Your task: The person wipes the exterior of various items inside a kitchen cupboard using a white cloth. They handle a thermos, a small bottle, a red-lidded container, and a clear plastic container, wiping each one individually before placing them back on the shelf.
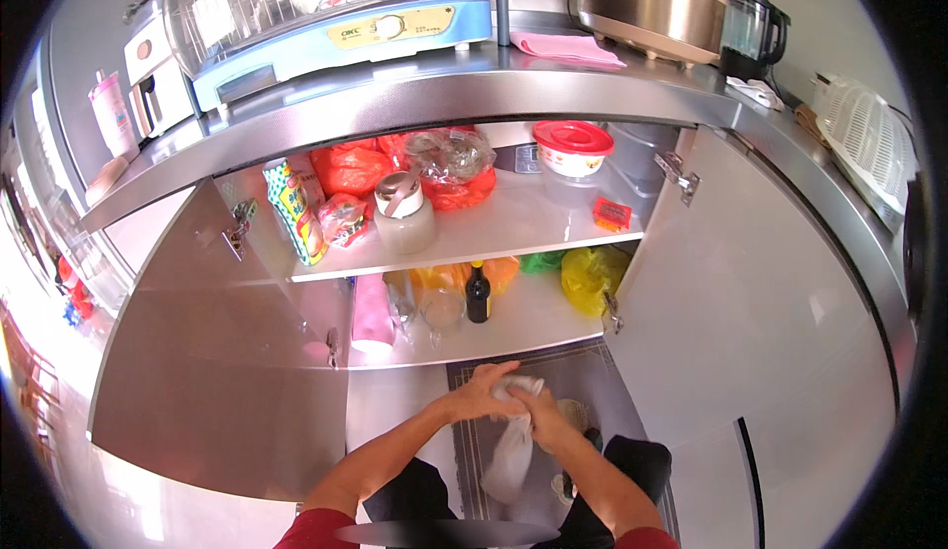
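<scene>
Low in front of the open cabinet, my two hands are together around a limp white cloth. My left hand grips its upper part, one finger stretched out over the top. My right hand is closed on it from the other side, and the lower end hangs down, slightly blurred. Nearest beyond them, on the lower shelf, stand a dark bottle with a yellow cap, a clear glass bowl and a pink roll-like thing.
Cabinet doors stand open on both sides. On the upper shelf are a glass jar, a tall can, red bags and a red-lidded tub. A grey mat lies below. A cooker sits on the counter.
</scene>
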Motion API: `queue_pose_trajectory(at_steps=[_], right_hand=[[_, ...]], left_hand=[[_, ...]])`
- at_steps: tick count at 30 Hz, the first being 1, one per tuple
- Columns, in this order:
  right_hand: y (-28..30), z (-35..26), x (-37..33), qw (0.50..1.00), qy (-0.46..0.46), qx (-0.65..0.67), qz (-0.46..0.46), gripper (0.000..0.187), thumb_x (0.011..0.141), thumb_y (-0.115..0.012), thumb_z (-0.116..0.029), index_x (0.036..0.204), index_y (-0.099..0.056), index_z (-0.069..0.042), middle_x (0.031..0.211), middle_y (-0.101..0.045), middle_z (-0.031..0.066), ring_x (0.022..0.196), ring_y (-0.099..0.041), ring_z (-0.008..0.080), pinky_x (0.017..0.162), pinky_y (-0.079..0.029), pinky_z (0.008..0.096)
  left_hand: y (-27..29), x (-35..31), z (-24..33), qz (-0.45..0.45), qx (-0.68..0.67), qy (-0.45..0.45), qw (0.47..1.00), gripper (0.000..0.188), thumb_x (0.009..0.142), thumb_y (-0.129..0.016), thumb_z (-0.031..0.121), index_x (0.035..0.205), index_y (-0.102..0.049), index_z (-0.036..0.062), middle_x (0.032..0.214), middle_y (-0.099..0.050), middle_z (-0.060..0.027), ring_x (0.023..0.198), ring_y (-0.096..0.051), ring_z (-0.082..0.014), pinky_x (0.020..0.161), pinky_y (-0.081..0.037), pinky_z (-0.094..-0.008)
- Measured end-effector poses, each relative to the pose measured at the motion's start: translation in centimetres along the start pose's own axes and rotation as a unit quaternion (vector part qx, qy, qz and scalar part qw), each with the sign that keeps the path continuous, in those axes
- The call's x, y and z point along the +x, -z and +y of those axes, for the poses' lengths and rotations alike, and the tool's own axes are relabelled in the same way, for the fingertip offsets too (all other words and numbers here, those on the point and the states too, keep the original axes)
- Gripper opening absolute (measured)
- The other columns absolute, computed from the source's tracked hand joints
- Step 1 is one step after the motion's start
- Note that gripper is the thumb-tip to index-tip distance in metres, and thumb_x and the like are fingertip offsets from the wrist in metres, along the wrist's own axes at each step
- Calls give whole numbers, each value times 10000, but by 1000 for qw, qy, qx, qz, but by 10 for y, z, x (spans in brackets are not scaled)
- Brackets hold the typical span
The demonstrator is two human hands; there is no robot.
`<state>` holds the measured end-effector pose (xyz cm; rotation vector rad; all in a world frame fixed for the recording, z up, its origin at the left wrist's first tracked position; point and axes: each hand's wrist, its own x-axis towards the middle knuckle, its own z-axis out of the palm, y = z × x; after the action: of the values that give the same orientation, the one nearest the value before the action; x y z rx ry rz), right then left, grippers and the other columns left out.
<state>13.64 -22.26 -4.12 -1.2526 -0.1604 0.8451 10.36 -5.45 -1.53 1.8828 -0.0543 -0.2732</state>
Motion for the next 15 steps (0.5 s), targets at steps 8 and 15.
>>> queue_pose_trajectory(at_steps=[8, 15], right_hand=[[-10, 55, -23, 933, -9, 348, 94, 414, 905, -502, -414, 1189, -484, -114, 1087, -578, 73, 873, -585, 238, 688, -500, 352], [25, 96, -20, 953, -78, 180, 232, 446, 890, -522, -388, 1220, -463, -93, 1121, -557, 89, 925, -565, 239, 740, -482, 355]], left_hand=[[-17, -10, -6, 256, -117, -60, 958, 465, 667, -638, 62, 1106, -486, 50, 877, -566, -44, 783, -558, -153, 680, -488, -291], [-14, -18, 5, 224, -403, 25, 887, 470, 655, -643, -14, 1096, -486, 24, 907, -563, -54, 813, -560, -142, 725, -476, -265]])
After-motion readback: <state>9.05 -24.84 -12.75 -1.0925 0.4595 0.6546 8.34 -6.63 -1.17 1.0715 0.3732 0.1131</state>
